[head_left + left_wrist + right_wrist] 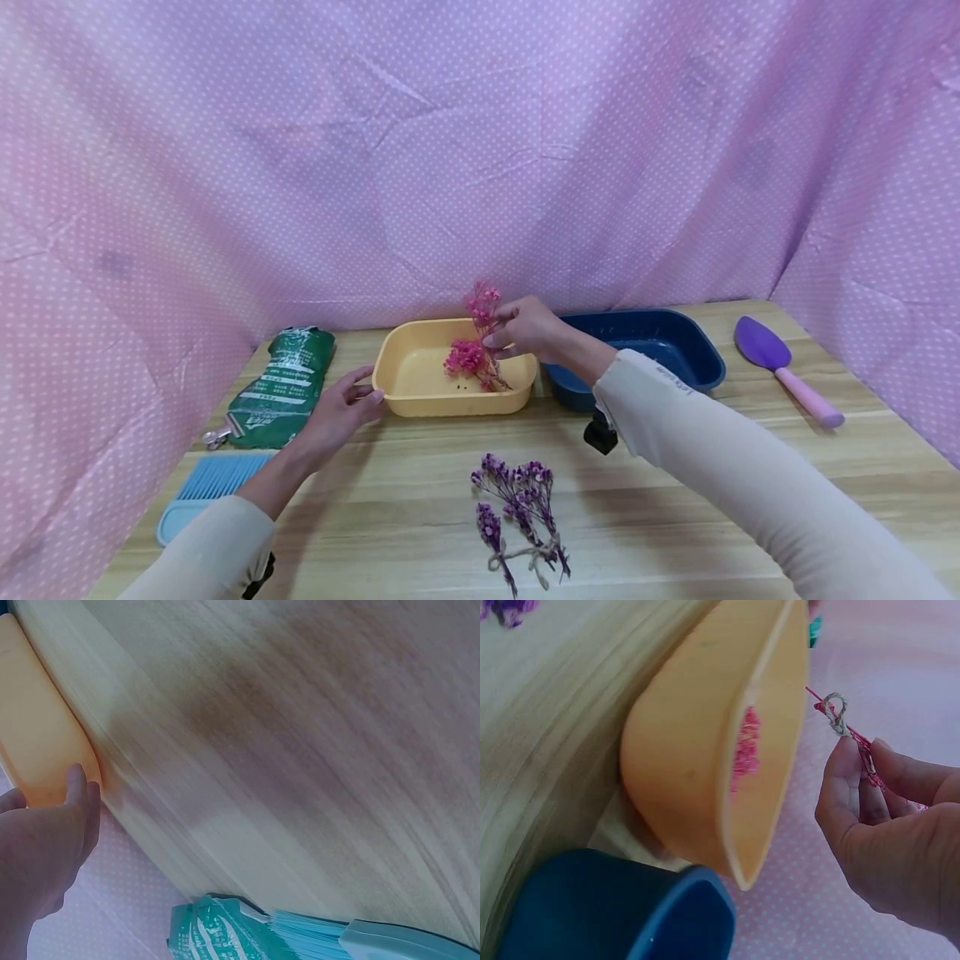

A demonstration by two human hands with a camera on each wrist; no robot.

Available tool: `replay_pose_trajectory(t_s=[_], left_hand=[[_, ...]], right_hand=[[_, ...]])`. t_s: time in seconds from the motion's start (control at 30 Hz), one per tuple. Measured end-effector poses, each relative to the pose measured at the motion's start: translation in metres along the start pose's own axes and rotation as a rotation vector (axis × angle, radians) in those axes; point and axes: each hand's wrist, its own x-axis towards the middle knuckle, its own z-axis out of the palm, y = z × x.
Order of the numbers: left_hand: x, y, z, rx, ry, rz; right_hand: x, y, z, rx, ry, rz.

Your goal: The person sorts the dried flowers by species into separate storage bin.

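My right hand (pixel 534 327) pinches a pink dried flower sprig (pixel 482 305) between thumb and fingers, over the right part of a yellow basin (pixel 450 406). In the right wrist view a loop of twine (pixel 835 712) shows on the held stems. Inside the basin lies another pink dried flower bunch (pixel 466 357), with a few dark crumbs beside it. At the basin's left end, the fairly straight fingers of my left hand (pixel 341 412) touch the wall. Nearer to me, purple dried flower bunches (pixel 528 496) tied with twine lie on the wooden table (pixel 390 508).
A dark blue basin (pixel 708 375) stands just right of the yellow one. Farther right lies a purple trowel (pixel 765 346) with a pink handle. On the left are a green bag (pixel 281 392) with a metal clip (pixel 223 433) and a light blue brush (pixel 213 479). Polka-dot cloth (pixel 450 167) hangs behind.
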Motion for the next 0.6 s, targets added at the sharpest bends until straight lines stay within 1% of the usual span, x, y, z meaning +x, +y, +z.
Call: replay_pose_trajectory(t_s=[0.1,0.2,0.3,0.4,0.5,0.6], left_hand=[[-0.001,0.000,0.000,-0.009,-0.001,0.010],[-0.001,0.001,0.000,-0.008,0.002,0.007],[0.000,0.000,0.000,0.003,0.002,0.001],[0.000,0.000,-0.001,0.016,0.002,-0.005],[0.001,0.000,-0.002,0.027,0.001,-0.008],[0.001,0.000,-0.001,0.025,0.002,-0.012]], right_hand=[[0.009,0.006,0.005,-0.027,0.010,0.006],[0.015,0.015,0.007,-0.045,0.039,0.032],[0.018,0.023,0.007,-0.067,0.067,0.062],[0.020,0.030,0.006,-0.066,0.082,0.082],[0.021,0.033,0.005,-0.053,0.090,0.079],[0.019,0.032,0.003,-0.047,0.080,0.061]])
